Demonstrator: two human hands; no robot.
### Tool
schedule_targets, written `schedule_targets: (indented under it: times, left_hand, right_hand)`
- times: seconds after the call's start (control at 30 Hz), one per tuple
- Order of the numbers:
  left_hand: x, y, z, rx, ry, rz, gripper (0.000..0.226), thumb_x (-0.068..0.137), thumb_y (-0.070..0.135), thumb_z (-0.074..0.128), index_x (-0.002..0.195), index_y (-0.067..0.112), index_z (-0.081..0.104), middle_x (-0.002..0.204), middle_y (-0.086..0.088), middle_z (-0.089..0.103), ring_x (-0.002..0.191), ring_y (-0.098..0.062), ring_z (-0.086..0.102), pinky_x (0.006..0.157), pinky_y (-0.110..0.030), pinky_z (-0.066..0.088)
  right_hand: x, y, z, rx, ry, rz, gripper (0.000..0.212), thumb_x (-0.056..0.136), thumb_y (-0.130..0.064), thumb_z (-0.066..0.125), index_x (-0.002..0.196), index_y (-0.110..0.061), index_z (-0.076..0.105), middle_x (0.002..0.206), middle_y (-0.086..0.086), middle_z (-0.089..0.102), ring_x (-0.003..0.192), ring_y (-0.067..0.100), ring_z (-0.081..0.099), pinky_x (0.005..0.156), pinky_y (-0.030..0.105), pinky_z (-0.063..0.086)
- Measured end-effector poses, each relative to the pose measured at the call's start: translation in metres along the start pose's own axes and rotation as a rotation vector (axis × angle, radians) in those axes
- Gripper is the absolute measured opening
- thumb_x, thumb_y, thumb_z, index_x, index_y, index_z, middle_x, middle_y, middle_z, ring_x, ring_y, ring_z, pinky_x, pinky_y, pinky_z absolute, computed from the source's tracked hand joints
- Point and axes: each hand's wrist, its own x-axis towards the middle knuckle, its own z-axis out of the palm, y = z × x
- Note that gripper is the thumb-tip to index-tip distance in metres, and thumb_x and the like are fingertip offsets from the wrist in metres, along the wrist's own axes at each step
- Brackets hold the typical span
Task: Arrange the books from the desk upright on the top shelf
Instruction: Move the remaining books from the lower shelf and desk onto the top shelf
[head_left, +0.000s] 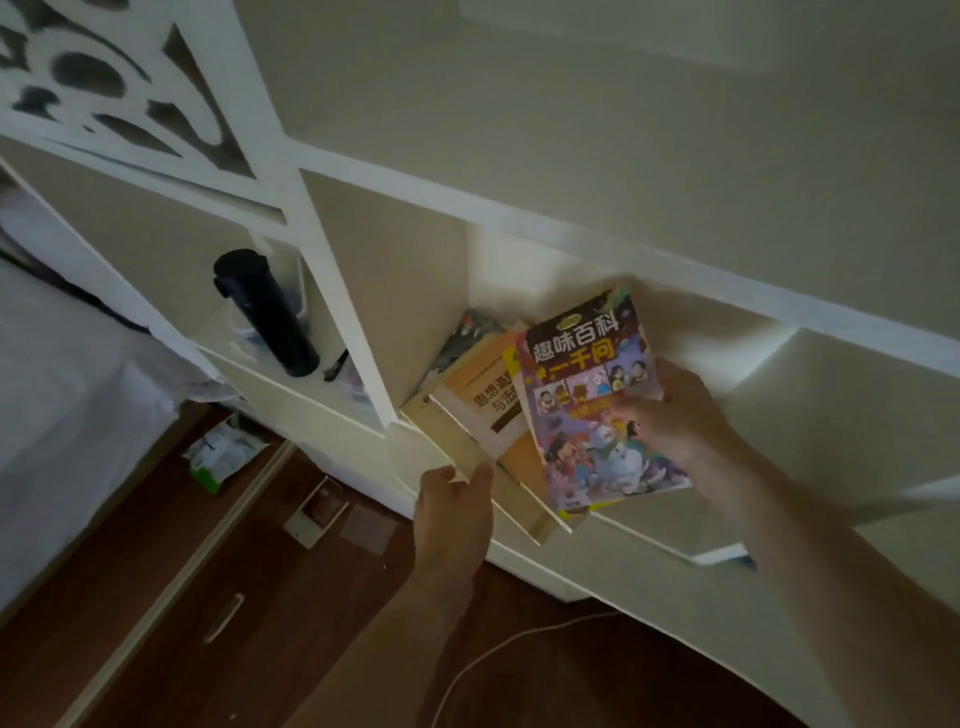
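White shelf: right hand grips comic book; open room rightward.

A dark flask stood in a shelf compartment. Below it, on the wood floor, lay a green-and-white packet; right of that, a white cable.

The books lean together in one shelf compartment — the comic book frontmost, overlapping the others on their right. In the compartment to the left stands a flask; below lies the tabletop.
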Motion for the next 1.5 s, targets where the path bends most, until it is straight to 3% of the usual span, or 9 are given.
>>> schedule_targets:
  times: [0.17,0.3,0.5,0.7,0.93,1.13,1.23,1.33,1.5]
  left_hand:
    - [0.005,-0.005,0.014,-0.164,-0.016,-0.058,0.015,0.09,0.033,0.072,0.095,0.019,0.069,0.095,0.0,0.074,0.095,-0.023,0.069,0.087,-0.039,0.057]
    - [0.01,-0.001,0.026,-0.358,-0.06,-0.114,0.05,0.076,0.044,0.085,0.115,0.016,0.067,0.105,-0.003,0.076,0.1,-0.023,0.073,0.088,-0.043,0.059]
    - [0.002,-0.002,0.04,-0.227,-0.062,0.042,0.059,0.091,0.036,0.075,0.135,0.022,0.039,0.118,0.0,0.062,0.099,-0.016,0.065,0.081,-0.032,0.054]
    - [0.011,0.0,0.038,-0.255,-0.124,0.128,0.05,0.087,0.042,0.079,0.107,0.034,0.033,0.107,0.0,0.067,0.095,-0.015,0.073,0.084,-0.043,0.062]
    - [0.009,0.0,0.014,-0.421,-0.384,0.189,0.047,0.092,0.013,0.076,0.127,0.024,0.047,0.12,-0.009,0.071,0.107,-0.028,0.073,0.09,-0.051,0.061]
    - [0.006,0.018,-0.01,-0.269,-0.737,0.442,0.077,0.093,-0.007,0.067,0.155,0.028,0.034,0.144,-0.009,0.061,0.131,-0.031,0.059,0.109,-0.051,0.05]
    - [0.012,0.028,-0.013,-0.117,-0.752,0.499,0.081,0.091,-0.009,0.069,0.156,0.023,0.032,0.145,-0.001,0.059,0.135,-0.021,0.056,0.11,-0.042,0.049]
    - [0.016,0.023,-0.014,-0.019,-0.708,0.462,0.065,0.089,0.004,0.075,0.146,0.021,0.049,0.138,0.003,0.065,0.132,-0.013,0.058,0.112,-0.038,0.046]
    - [0.027,0.003,-0.015,0.045,-0.603,0.478,0.058,0.083,0.005,0.081,0.136,0.011,0.058,0.129,-0.002,0.07,0.127,-0.016,0.061,0.113,-0.045,0.047]
  right_hand:
    - [0.038,-0.002,0.015,-0.287,-0.082,-0.012,0.019,0.085,-0.026,0.077,0.079,-0.027,0.058,0.079,-0.011,0.063,0.078,0.017,0.062,0.07,0.029,0.049]
    - [0.066,0.029,0.026,-0.328,-0.19,-0.003,0.049,0.051,-0.057,0.083,0.097,-0.055,0.065,0.104,-0.013,0.074,0.096,0.014,0.069,0.095,0.037,0.055]
    - [0.052,0.035,0.028,-0.387,-0.158,0.063,0.04,0.072,-0.038,0.08,0.109,-0.029,0.068,0.1,-0.007,0.073,0.089,0.017,0.069,0.086,0.038,0.059]
    - [0.053,0.06,0.025,-0.287,-0.114,0.012,0.077,0.056,-0.066,0.083,0.123,-0.04,0.055,0.117,-0.003,0.068,0.098,0.02,0.071,0.084,0.046,0.061]
    - [-0.002,0.048,0.023,0.137,-0.164,0.104,0.059,0.078,-0.016,0.085,0.127,-0.026,0.053,0.11,0.007,0.071,0.088,0.024,0.073,0.072,0.045,0.058]
    - [-0.018,0.06,0.002,0.433,-0.179,-0.042,0.099,0.023,-0.032,0.098,0.115,-0.011,0.068,0.107,0.017,0.076,0.101,0.04,0.072,0.08,0.044,0.057]
    - [-0.035,0.068,-0.005,0.438,0.021,-0.224,0.06,0.052,0.004,0.092,0.105,-0.021,0.076,0.095,0.003,0.08,0.089,0.022,0.075,0.079,0.04,0.06]
    - [-0.054,0.069,0.001,0.384,0.164,-0.306,0.072,0.061,0.017,0.085,0.085,-0.051,0.076,0.084,-0.02,0.077,0.083,-0.001,0.072,0.081,0.024,0.058]
    - [-0.06,0.092,0.016,0.401,0.152,-0.364,0.057,0.064,0.005,0.093,0.109,-0.02,0.068,0.104,-0.002,0.077,0.108,0.015,0.071,0.095,0.028,0.054]
